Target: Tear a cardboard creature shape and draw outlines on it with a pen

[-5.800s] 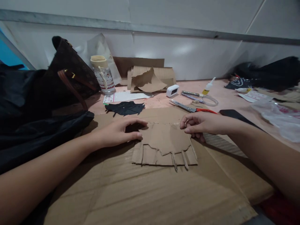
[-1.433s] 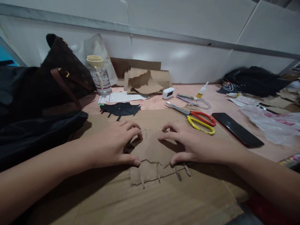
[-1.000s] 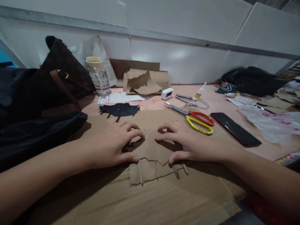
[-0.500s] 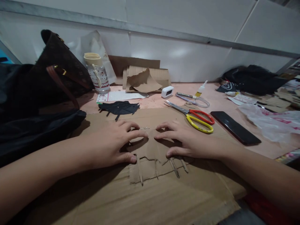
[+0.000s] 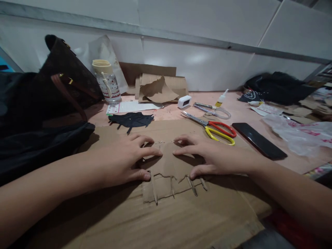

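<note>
The cut cardboard piece (image 5: 167, 162) lies flat between the 2 hands, on the large cardboard sheet (image 5: 145, 224), nearer that sheet's far edge than its near right corner. At the piece's near side, 4 thin strips (image 5: 192, 185) point toward the person.

The left hand (image 5: 123, 157) spans the piece's left edge, its grip wide: thumb set well apart from a forefinger that reaches inward over the piece. The right hand (image 5: 210, 155) mirrors it, its thumb beside the top of a strip and its forefinger bent toward the left one, the 2 tips near each other. Both palms face down and the forearms slant in from the near corners.

Scissors (image 5: 206, 123) lie across the sheet's far edge, beyond the right hand; a phone (image 5: 259, 140) lies on the bench (image 5: 254, 117) to their right.
</note>
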The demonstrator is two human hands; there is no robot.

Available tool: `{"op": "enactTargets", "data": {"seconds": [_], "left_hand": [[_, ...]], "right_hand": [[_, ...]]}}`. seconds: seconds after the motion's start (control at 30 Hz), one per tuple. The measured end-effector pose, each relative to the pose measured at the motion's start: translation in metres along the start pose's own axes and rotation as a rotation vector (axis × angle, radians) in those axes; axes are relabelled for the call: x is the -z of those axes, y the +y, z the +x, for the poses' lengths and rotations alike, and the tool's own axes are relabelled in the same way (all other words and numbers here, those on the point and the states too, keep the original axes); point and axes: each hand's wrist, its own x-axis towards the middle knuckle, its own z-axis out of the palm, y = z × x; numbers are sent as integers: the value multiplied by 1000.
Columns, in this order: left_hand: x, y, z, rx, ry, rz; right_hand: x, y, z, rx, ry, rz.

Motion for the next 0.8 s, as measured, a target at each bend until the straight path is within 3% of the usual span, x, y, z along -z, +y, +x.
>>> {"op": "enactTargets", "data": {"seconds": [0.2, 0.33, 0.47, 0.6, 0.7, 0.8], "left_hand": [[-3, 0, 3, 50, 29, -32], [-5, -2, 4, 65, 44, -27], [-9, -7, 3, 61, 95, -39], [-11, -11, 3, 47, 106, -25], [-10, -11, 2, 30, 120, -33], [-8, -10, 2, 38, 81, -45]], "right_hand": [[-2, 4, -2, -87, 70, -145], [-4, 2, -4, -101, 79, -85], [2, 8, -5, -195, 205, 198], [12, 25, -1, -275, 337, 621], [12, 37, 4, -308, 583, 966], [11, 44, 9, -355, 797, 1114]]}}
